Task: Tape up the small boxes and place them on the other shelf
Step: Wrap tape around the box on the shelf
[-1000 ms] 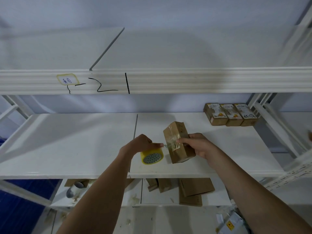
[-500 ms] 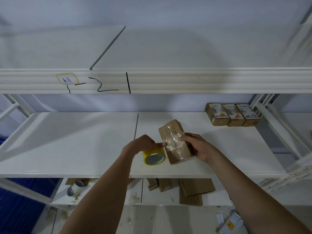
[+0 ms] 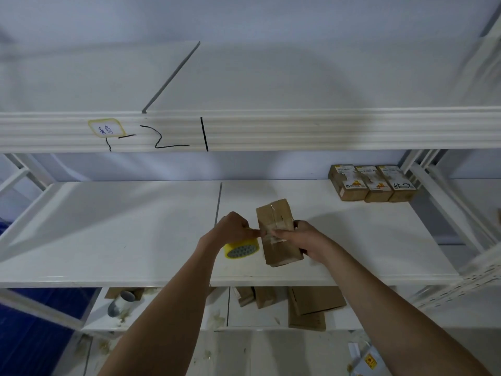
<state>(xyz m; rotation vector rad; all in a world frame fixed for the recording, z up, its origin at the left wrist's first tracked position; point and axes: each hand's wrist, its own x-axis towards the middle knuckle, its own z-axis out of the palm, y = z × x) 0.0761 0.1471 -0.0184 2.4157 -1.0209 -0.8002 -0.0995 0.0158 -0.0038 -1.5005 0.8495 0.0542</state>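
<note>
A: In the head view, where do we stand with the box?

B: We have the small box (image 3: 279,232) over the middle shelf (image 3: 108,229), tilted, its near end down toward the shelf's front edge. Our right hand (image 3: 303,240) wraps round its right side, with the fingertips pressing on the clear tape across its top. Our left hand (image 3: 233,229) is curled over the yellow tape roll (image 3: 241,249), just left of the box, and seems to pinch the tape right at the box's left edge.

A: So we're at the tearing-off point?

B: That's our reading: the strip looks laid and the roll needs parting from it. We'd keep the right fingertips firm on the strip so it doesn't lift, and snap the roll away sharply against the box edge rather than dragging it. We can't see a cutter on the roll, so a clean tear isn't certain.

A: And afterwards?

B: We'd rub the loose end down over the corner. Cardboard this light may crush if we squeeze, so grip gently.

A: Where would it go?

B: Three taped boxes (image 3: 371,183) sit in a row at the far right of the middle shelf, well apart from our box. More flat cardboard (image 3: 311,305) lies on the lower shelf beneath it.
</note>
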